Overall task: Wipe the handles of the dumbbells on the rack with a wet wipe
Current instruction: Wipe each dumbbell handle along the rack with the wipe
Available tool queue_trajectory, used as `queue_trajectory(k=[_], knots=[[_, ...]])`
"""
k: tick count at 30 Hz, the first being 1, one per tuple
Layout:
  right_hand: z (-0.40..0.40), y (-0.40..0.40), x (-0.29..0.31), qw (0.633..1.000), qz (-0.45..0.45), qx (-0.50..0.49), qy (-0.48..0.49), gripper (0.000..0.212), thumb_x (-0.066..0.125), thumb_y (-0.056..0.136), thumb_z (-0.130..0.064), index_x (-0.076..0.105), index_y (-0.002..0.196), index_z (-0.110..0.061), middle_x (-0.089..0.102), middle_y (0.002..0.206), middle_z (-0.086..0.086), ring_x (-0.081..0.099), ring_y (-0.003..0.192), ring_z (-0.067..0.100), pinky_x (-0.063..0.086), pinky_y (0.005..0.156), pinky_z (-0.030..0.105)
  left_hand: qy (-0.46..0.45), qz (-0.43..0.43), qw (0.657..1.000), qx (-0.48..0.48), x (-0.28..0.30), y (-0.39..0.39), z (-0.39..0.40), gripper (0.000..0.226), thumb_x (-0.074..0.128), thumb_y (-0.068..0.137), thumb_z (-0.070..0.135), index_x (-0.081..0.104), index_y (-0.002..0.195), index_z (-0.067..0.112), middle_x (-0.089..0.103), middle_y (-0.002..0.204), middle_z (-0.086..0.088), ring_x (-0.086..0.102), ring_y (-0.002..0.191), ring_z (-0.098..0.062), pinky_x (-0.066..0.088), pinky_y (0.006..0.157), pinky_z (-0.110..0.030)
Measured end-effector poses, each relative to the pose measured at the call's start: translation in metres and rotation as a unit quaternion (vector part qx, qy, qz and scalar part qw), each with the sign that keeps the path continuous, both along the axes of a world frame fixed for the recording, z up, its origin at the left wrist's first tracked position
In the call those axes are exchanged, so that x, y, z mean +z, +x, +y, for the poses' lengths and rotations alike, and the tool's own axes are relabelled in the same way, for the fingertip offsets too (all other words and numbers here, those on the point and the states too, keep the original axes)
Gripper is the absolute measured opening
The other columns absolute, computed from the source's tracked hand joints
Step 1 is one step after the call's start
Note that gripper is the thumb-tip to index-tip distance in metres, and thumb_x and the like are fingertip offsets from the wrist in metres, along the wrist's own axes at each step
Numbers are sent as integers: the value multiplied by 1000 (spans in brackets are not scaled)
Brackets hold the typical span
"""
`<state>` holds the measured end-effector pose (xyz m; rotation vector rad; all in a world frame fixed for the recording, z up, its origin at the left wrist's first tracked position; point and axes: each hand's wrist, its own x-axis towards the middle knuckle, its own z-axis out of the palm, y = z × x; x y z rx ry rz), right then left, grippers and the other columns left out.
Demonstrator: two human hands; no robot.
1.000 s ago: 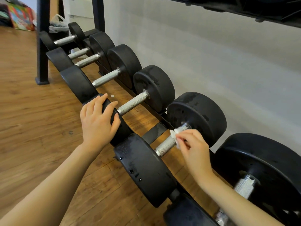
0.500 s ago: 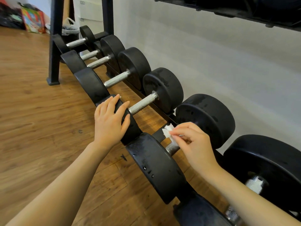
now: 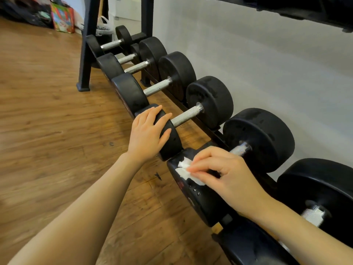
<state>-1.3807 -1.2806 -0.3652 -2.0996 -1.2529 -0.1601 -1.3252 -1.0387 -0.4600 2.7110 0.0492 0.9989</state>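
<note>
The right hand's fingers (image 3: 202,165) pinch a crumpled white wipe (image 3: 186,170) between thumb and fingertips, holding it at the top edge of a black dumbbell's (image 3: 263,138) near weight, at the near end of its metal handle (image 3: 239,149). The right hand (image 3: 227,175) covers most of that handle. The left hand (image 3: 148,133) lies flat, fingers straight and relaxed, on the near weight of the next dumbbell (image 3: 210,102) to the left, grasping nothing.

The dumbbells sit side by side in a row on a low black rack (image 3: 87,54), their knurled silver handles pointing toward a pale grey wall (image 3: 267,64) just behind. The weights look dusty and scuffed. A second rack shelf (image 3: 305,8) crosses the top right corner.

The floor (image 3: 47,121) is warm brown wood planks with a few dark marks. At the far left, against the wall, stand a colourful bag (image 3: 63,18), dark bundles and a white plastic bag (image 3: 103,23) behind the rack's legs.
</note>
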Motion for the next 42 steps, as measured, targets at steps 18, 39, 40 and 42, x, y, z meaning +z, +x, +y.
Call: queue_trajectory(k=[18,39,40,42], knots=[[-35,20,-28,934,-212,127,-257,49,44,100,-40,43,145,-20,33,155,-6,19,147,16,12,119,43,-8,-2,1000,-7,-4,2,-2,48,51,98,36,48,143,21,43,149,-12,38,138,-33,29,114,-50],[-31,27,-30,911,-283,151,-259,48,38,102,-38,45,143,-13,36,153,2,22,146,19,11,120,42,-9,-14,1000,-6,-4,1,-3,50,40,98,41,50,142,20,44,148,-12,39,137,-32,29,113,-49],[-30,27,-29,912,-281,148,-259,48,38,102,-38,46,142,-13,37,153,1,22,146,18,11,120,42,-10,-13,1000,-6,-3,1,-3,50,40,98,41,50,142,20,44,148,-12,39,137,-32,30,113,-49],[-24,30,-25,917,-274,129,-259,47,38,102,-37,47,142,-14,40,151,0,23,146,16,13,120,42,-9,-14,1000,-7,-4,2,-3,50,40,98,41,50,141,20,45,148,-12,39,137,-33,30,113,-50]])
